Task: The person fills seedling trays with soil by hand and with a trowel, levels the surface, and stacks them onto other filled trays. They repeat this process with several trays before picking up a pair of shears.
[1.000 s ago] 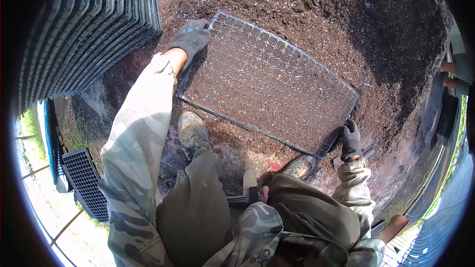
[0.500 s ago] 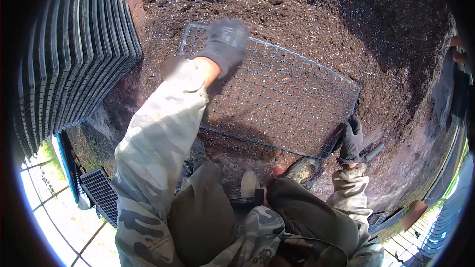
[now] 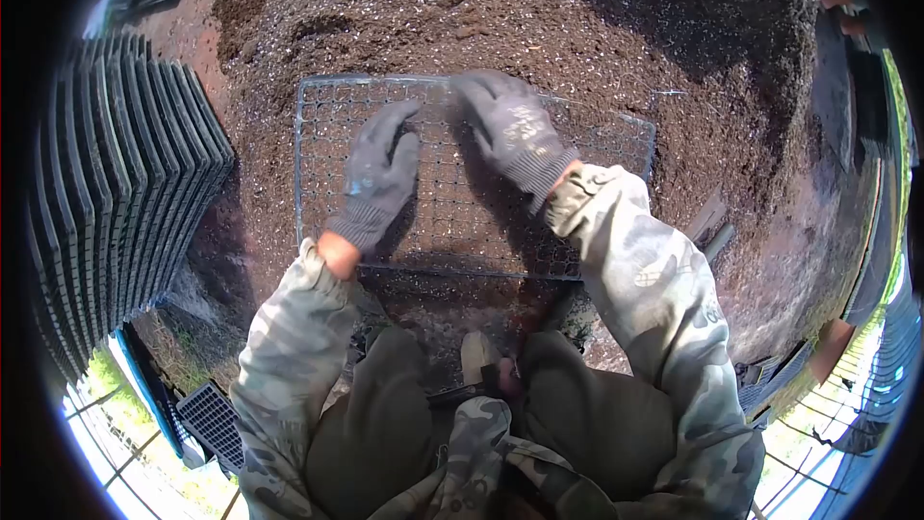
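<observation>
A black seedling tray (image 3: 300, 149) lies before me, its many small cells filled with dark potting soil. My left hand (image 3: 378, 173), in a grey work glove, is over the left half of the tray, thumb and fingers apart and nothing in them. My right hand (image 3: 510, 135), gloved the same way, reaches over the far edge, right of the middle. Its fingers are stretched out and slightly blurred, with nothing held. Around the tray spreads loose dark soil (image 3: 616, 29) flecked with white.
A tall stack of black trays (image 3: 125, 173) stands at the left. Another tray (image 3: 210, 419) leans low at the left, near wire mesh. A short tool handle (image 3: 720, 241) lies right of the tray. Another person's hand (image 3: 847, 21) shows at the far right edge.
My right hand has let go of the tray's near right corner and moved up over its far edge. My left hand has come nearer. The tray now sits squarer and further left in view.
</observation>
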### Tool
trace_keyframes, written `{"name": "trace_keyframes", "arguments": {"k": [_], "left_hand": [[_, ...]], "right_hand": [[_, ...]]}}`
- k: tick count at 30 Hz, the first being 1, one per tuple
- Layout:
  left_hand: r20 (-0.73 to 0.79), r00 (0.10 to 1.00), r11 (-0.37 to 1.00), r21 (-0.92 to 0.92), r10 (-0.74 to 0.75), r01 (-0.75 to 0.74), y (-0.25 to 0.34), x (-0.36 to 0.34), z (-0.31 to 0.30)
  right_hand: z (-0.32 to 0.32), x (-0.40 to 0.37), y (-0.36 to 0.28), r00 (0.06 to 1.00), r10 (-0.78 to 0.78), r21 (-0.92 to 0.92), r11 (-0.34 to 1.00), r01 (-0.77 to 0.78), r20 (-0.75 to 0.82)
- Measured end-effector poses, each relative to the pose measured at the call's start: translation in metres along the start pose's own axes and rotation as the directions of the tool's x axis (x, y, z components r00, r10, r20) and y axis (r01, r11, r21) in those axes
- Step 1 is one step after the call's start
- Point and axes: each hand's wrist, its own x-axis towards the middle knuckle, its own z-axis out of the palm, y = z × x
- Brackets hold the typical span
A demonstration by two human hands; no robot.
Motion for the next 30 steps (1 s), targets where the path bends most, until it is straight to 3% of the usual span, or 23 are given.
{"name": "trace_keyframes", "arguments": {"k": [1,3,6,9,11,13,14,15,16,17,18,19,20,21,23,25,27,30], "left_hand": [[-0.059,0.997,0.999,-0.004,-0.053,0.053,-0.014,-0.015,-0.006],[-0.062,0.986,0.988,-0.002,-0.155,0.155,-0.029,-0.039,-0.026],[-0.125,0.962,0.968,0.026,-0.243,0.248,-0.05,-0.068,-0.045],[-0.174,0.946,0.958,-0.133,-0.274,0.253,-0.063,-0.083,-0.049],[-0.181,0.95,0.965,-0.108,-0.255,0.238,-0.061,-0.088,-0.052],[-0.143,0.913,0.92,-0.154,-0.382,0.361,-0.059,-0.091,-0.054],[-0.19,0.94,0.957,-0.12,-0.283,0.264,-0.064,-0.093,-0.053],[-0.192,0.94,0.957,-0.127,-0.283,0.262,-0.065,-0.094,-0.057],[-0.18,0.922,0.933,-0.181,-0.342,0.311,-0.064,-0.096,-0.062],[-0.163,0.902,0.904,-0.233,-0.4,0.359,-0.066,-0.098,-0.066],[-0.225,0.927,0.953,-0.103,-0.301,0.284,-0.075,-0.1,-0.07],[-0.228,0.926,0.953,-0.106,-0.301,0.283,-0.081,-0.104,-0.072],[-0.22,0.894,0.913,-0.213,-0.391,0.347,-0.079,-0.107,-0.077],[-0.198,0.857,0.859,-0.314,-0.475,0.404,-0.079,-0.111,-0.081],[-0.253,0.863,0.894,-0.228,-0.437,0.386,-0.097,-0.122,-0.086],[-0.295,0.836,0.886,-0.171,-0.463,0.43,-0.093,-0.13,-0.09],[-0.248,0.836,0.87,-0.069,-0.489,0.489,-0.095,-0.137,-0.092],[-0.201,0.776,0.802,-0.157,-0.598,0.577,-0.107,-0.157,-0.092]], "right_hand": [[0.01,0.014,-0.003,0.999,-0.041,-0.124,0.991,0.044,0.033],[-0.002,0.031,-0.014,0.96,0.119,-0.185,0.98,-0.073,0.254],[-0.007,0.017,0.003,0.936,0.233,-0.334,0.933,-0.138,0.264],[-0.019,-0.019,0.038,0.923,0.359,-0.448,0.854,-0.266,0.136],[-0.025,-0.048,0.079,0.893,0.448,-0.488,0.788,-0.376,0.035],[-0.042,-0.075,0.11,0.802,0.597,-0.595,0.647,-0.477,0.007],[-0.051,-0.087,0.128,0.713,0.701,-0.624,0.559,-0.547,0.003],[-0.056,-0.101,0.155,0.63,0.775,-0.646,0.505,-0.572,0.047],[-0.064,-0.111,0.178,0.379,0.907,-0.699,0.393,-0.597,0.186],[-0.09,-0.113,0.145,0.357,0.914,-0.682,0.385,-0.622,0.19],[-0.084,-0.131,0.159,0.422,0.905,-0.593,0.37,-0.715,0.056],[-0.073,-0.148,0.178,0.464,0.882,-0.488,0.369,-0.791,-0.085],[-0.064,-0.154,0.18,0.464,0.882,-0.488,0.369,-0.791,-0.086],[-0.056,-0.16,0.178,0.582,0.785,-0.328,0.504,-0.799,-0.213],[-0.033,-0.168,0.167,0.68,0.59,-0.074,0.73,-0.68,-0.436],[-0.014,-0.173,0.149,0.667,0.618,0.164,0.772,-0.614,-0.416],[0.006,-0.189,0.142,0.66,0.631,0.257,0.773,-0.58,-0.409],[0.024,-0.227,0.115,0.653,0.641,0.357,0.767,-0.533,-0.403]]}}
